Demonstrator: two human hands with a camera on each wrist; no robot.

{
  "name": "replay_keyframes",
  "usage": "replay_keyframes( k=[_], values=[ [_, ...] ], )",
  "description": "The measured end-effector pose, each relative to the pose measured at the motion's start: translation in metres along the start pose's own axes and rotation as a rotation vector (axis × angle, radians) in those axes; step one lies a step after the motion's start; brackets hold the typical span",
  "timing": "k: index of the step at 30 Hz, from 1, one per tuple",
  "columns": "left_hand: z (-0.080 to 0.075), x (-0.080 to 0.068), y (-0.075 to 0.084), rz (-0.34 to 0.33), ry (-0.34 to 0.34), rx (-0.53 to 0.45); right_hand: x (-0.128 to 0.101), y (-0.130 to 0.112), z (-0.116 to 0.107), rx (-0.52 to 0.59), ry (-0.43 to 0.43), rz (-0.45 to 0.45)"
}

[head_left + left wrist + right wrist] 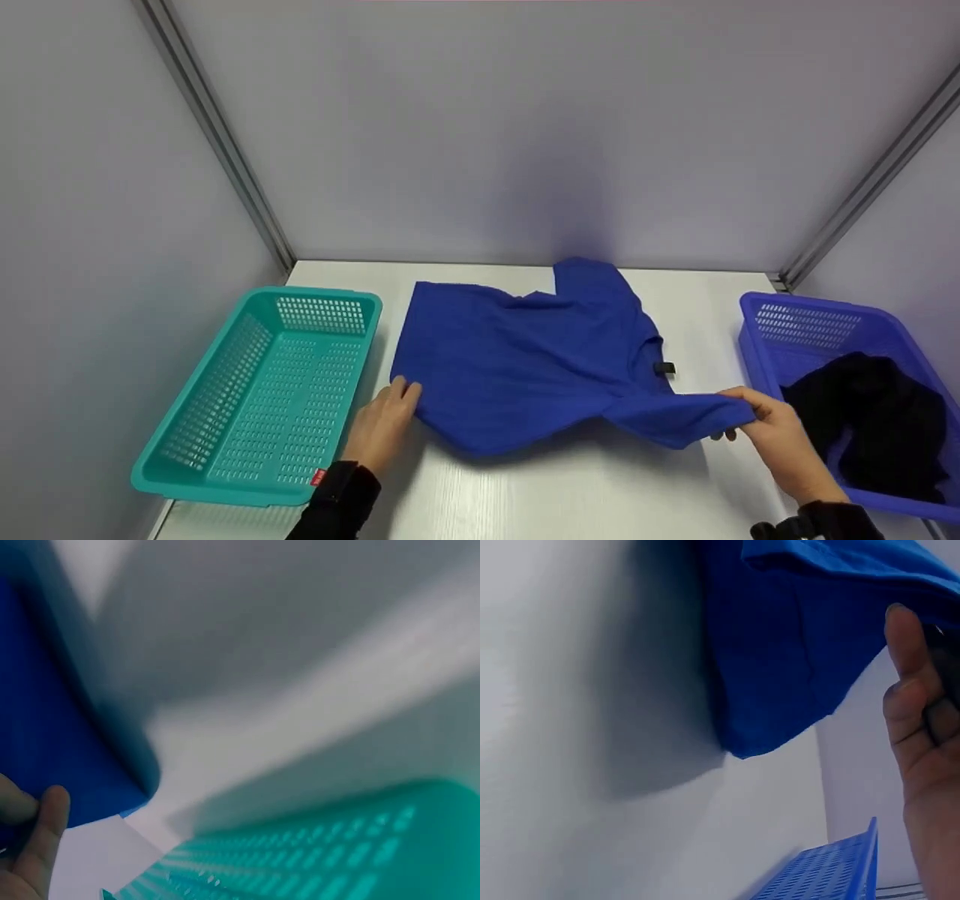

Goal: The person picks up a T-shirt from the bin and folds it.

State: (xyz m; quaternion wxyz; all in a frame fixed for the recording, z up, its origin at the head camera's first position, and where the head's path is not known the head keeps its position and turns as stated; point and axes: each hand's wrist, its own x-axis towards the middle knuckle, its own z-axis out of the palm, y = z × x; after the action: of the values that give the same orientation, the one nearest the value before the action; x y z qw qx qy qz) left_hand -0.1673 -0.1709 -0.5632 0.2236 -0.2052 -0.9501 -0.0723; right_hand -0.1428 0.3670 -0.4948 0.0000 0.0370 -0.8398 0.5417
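We've got the blue T-shirt [525, 352] spread on the white tabletop [570, 487], our left hand [384, 424] pinching its hem corner, right hand [776, 435] gripping a sleeve. Looks like mid-fold; next probably means bringing that sleeve across. Teal basket [255, 390] left, purple basket [825, 330] with dark clothes [877, 420] right, grey walls around.

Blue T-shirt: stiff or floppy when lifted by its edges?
Likely floppy: the blue T-shirt sags between the left hand and right hand. Probably light, since the right hand's pinch lifts a sleeve. It should drag, not roll, on the white table.
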Motion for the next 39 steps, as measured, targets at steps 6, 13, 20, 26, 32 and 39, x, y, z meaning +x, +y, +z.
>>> replay_keyframes(
  k=[6,13,20,26,32,39],
  values=[
    [-0.006,0.001,-0.004,0.044,0.007,0.026,-0.004,-0.004,-0.008,0.064,-0.012,0.018],
    [-0.012,0.004,-0.001,-0.038,-0.016,-0.039,-0.007,-0.005,-0.012,0.175,-0.11,-0.006],
    [-0.022,0.011,0.004,-0.256,-0.069,-0.204,-0.001,-0.002,-0.01,0.255,-0.002,-0.076],
    [-0.017,0.02,0.0,-0.354,-0.077,-0.243,0.015,-0.004,0.001,0.171,0.196,0.054],
    [-0.009,0.031,-0.006,-0.467,-0.108,-0.273,0.033,-0.006,0.007,0.056,0.3,0.153],
    [-0.008,0.043,-0.008,-0.548,-0.149,-0.227,0.053,-0.014,0.011,-0.089,0.371,0.161]
  ],
)
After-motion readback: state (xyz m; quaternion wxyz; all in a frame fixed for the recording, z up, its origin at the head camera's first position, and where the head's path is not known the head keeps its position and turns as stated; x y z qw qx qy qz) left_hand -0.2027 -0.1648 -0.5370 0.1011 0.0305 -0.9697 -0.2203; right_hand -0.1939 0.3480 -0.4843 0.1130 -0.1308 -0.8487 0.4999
